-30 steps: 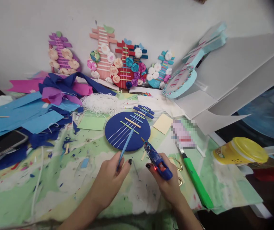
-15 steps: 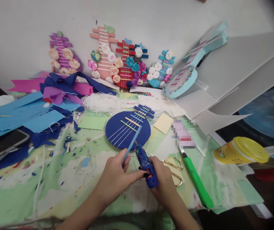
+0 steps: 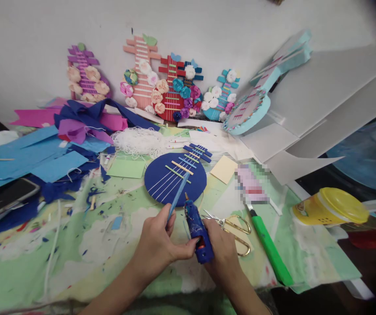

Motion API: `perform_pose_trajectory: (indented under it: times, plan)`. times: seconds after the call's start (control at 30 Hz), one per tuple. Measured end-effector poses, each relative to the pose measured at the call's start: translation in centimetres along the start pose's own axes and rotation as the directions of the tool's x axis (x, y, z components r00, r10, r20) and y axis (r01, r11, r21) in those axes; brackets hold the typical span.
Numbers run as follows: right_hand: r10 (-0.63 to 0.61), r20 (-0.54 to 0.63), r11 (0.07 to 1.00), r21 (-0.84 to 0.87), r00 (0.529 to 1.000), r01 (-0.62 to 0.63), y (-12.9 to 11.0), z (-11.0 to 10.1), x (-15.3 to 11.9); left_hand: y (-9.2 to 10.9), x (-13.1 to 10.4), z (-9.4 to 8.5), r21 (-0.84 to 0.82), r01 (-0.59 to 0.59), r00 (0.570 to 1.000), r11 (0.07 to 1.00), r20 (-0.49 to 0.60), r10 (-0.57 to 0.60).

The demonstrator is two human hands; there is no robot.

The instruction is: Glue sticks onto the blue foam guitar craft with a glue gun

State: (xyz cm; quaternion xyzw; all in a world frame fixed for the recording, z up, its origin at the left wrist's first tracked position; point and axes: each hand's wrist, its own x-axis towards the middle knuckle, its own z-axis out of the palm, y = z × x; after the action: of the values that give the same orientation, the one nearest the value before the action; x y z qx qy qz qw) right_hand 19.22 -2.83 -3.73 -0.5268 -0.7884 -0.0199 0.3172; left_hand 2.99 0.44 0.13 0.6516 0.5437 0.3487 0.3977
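Observation:
In my left hand, the fingers close on a thin blue paper strip, whose far end reaches over the round body of a dark blue paper instrument. That hand's thumb touches the side of a blue hot glue gun. My right hand is wrapped round the glue gun, its nozzle pointing away toward the instrument. White strings run along the instrument, with short green, yellow and blue strips laid across them. Gold-handled scissors lie right of my right hand.
Beyond the instrument lies a tangle of white string. Decorated paper instruments lean on the wall. Blue paper and a phone are left. To the right are a green-handled cutter and a yellow cup.
The glue gun has dropped slightly toward me, and its nozzle has come away from the blue strip. The strip's far end has shifted a little left.

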Motion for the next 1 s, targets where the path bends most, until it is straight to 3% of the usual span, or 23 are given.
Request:
perform_pose_trajectory:
  times: [0.17,0.3,0.37,0.47,0.57,0.63,1.0]
  plan:
    - [0.010,-0.023,1.000,0.014,1.000,-0.010,0.2,0.0,-0.1,-0.3,0.6,-0.4,-0.053,0.047,0.997,0.998,0.069,-0.043]
    - [0.187,0.029,0.954,0.234,0.982,-0.189,-0.2,-1.4,0.1,-1.3,1.5,-1.1,-0.033,0.112,0.982,0.993,0.158,-0.106]
    - [0.307,0.102,0.841,0.437,0.946,-0.320,-0.4,-2.1,0.3,-1.8,1.8,-1.3,0.048,0.091,0.985,0.995,0.142,-0.097]
    - [0.391,0.269,0.535,0.712,0.880,-0.455,-0.4,-2.4,0.3,-1.9,1.7,-1.1,0.124,0.035,0.985,0.992,0.161,-0.055]
    - [0.402,0.404,0.248,0.816,0.822,-0.522,0.0,-1.8,-0.1,-1.5,1.3,-0.8,0.146,-0.003,0.982,0.989,0.185,-0.025]
    - [0.404,0.452,0.145,0.827,0.795,-0.544,0.3,-1.3,-0.5,-1.2,1.2,-0.6,0.149,-0.013,0.979,0.989,0.203,-0.018]
    - [0.392,0.479,0.089,0.830,0.785,-0.551,0.3,-1.2,-0.6,-0.5,0.7,-1.1,0.136,-0.012,0.969,0.991,0.246,-0.022]
